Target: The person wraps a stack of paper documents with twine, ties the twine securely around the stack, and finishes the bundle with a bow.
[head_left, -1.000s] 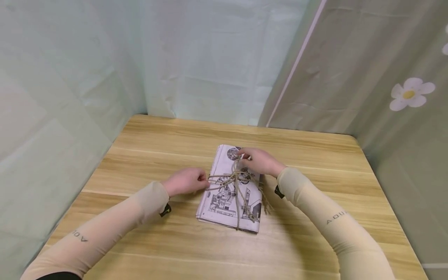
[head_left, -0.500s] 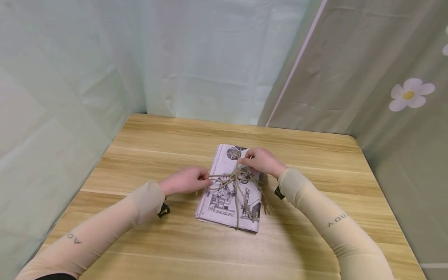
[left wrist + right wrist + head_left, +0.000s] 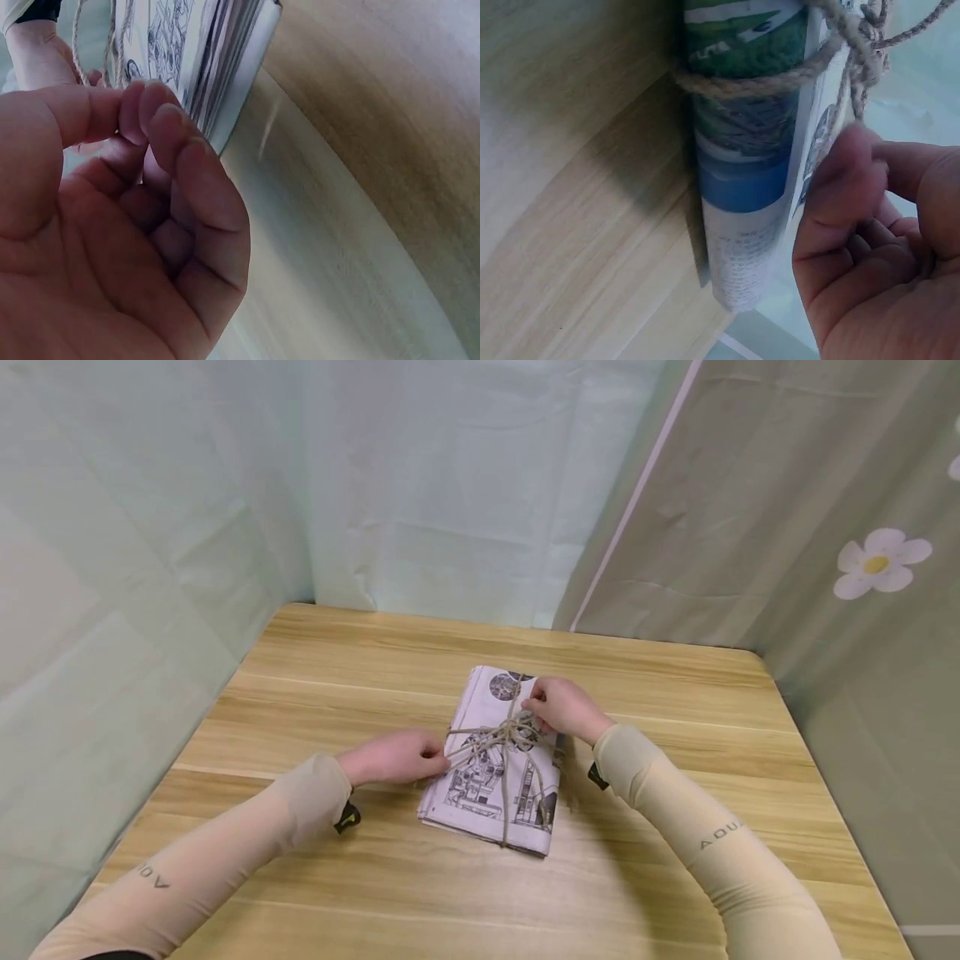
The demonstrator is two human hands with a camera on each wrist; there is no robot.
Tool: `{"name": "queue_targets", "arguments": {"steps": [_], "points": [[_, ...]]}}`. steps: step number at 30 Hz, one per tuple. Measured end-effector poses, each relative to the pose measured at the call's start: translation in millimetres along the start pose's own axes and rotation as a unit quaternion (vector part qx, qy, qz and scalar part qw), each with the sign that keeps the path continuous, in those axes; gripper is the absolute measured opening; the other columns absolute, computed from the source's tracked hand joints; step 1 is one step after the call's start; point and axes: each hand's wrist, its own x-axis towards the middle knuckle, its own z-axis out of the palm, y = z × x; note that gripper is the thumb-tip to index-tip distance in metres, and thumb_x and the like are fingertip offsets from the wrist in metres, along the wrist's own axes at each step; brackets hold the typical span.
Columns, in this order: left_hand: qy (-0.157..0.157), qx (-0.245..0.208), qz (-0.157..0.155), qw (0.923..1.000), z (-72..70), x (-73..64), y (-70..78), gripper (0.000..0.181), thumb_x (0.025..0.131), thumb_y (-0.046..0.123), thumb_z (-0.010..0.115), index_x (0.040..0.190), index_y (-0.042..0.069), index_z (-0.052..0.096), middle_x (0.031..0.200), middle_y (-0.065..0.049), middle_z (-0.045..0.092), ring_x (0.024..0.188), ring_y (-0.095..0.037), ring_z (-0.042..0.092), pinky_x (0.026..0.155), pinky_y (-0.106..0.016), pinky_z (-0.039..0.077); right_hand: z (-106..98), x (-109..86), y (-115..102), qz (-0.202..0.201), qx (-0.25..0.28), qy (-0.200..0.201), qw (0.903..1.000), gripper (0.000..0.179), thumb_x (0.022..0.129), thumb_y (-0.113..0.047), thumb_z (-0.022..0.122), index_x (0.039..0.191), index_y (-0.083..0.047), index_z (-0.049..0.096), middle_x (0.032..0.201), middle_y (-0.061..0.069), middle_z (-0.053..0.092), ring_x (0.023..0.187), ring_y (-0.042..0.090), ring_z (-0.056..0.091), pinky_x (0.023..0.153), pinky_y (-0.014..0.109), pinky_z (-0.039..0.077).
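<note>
A stack of folded newspapers point(image 3: 487, 689) lies on the wooden table, tied crosswise with brown twine point(image 3: 506, 793). Several strands and loops gather at a knot point(image 3: 512, 728) on its top face. At the stack's left edge my left hand point(image 3: 396, 756) pinches a twine strand drawn out from the knot. My right hand point(image 3: 567, 707), over the upper right edge, pinches a piece of twine close to the knot. In the right wrist view twine point(image 3: 857, 94) runs down into the fingertips, and another strand wraps the folded spine. The left wrist view shows thumb and fingertips point(image 3: 154, 109) pressed together beside the layered page edges.
The wood-grain table point(image 3: 300, 677) extends around the stack on all sides. Pale curtains point(image 3: 465, 510) hang behind and to the left, and a grey curtain with a white flower point(image 3: 883, 562) hangs at the right.
My left hand has moved slightly down and my right hand slightly right. The loops near the knot look smaller, the loose ends past the right edge have drawn in, and the stack has turned slightly.
</note>
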Motion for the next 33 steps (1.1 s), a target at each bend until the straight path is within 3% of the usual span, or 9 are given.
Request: {"name": "queue_targets", "arguments": {"steps": [7,14,23,29,33], "points": [[-0.017,0.030,0.036,0.9987,0.0,-1.8,-0.5,0.031,0.102,0.029,0.059,0.072,0.020,0.056,0.069,0.005,0.053,0.063,-0.011,0.048,0.060,-0.030,0.043,4,2.5,2,-0.026,-0.027,0.040,0.9985,0.015,0.103,-0.022,0.065,0.097,-0.008,0.062,0.085,0.004,0.064,0.072,0.019,0.059,0.065,0.035,0.051],[-0.052,0.035,0.076,0.9952,1.7,-2.9,-1.5,0.033,0.104,0.023,0.057,0.071,0.020,0.050,0.066,0.007,0.045,0.061,-0.009,0.044,0.060,-0.029,0.040,10,6.9,2,-0.050,-0.040,0.058,0.9963,0.014,0.103,-0.020,0.065,0.095,-0.009,0.060,0.084,0.004,0.063,0.072,0.020,0.057,0.065,0.036,0.051],[-0.087,0.024,0.085,0.9922,5.4,0.3,-2.2,0.031,0.099,0.019,0.059,0.071,0.019,0.047,0.067,0.007,0.045,0.063,-0.009,0.045,0.062,-0.028,0.041,14,10.5,4,-0.064,-0.048,0.078,0.9938,0.013,0.103,-0.018,0.065,0.095,-0.010,0.059,0.085,0.004,0.063,0.074,0.021,0.057,0.068,0.037,0.050],[-0.120,0.009,0.087,0.9889,5.2,0.9,-4.4,0.030,0.100,0.022,0.059,0.071,0.018,0.052,0.065,0.009,0.050,0.060,-0.006,0.045,0.059,-0.026,0.040,16,10.0,11,-0.086,-0.051,0.060,0.9932,0.012,0.103,-0.020,0.064,0.097,-0.010,0.060,0.085,0.003,0.062,0.072,0.019,0.056,0.066,0.035,0.049],[-0.095,-0.031,0.062,0.9930,-5.8,1.5,-6.8,0.028,0.101,0.023,0.058,0.076,0.012,0.061,0.067,0.003,0.056,0.058,-0.008,0.045,0.056,-0.025,0.039,10,7.8,14,-0.075,-0.012,0.048,0.9960,0.012,0.105,-0.022,0.062,0.102,-0.010,0.061,0.089,0.004,0.063,0.075,0.019,0.057,0.068,0.036,0.051]]}}
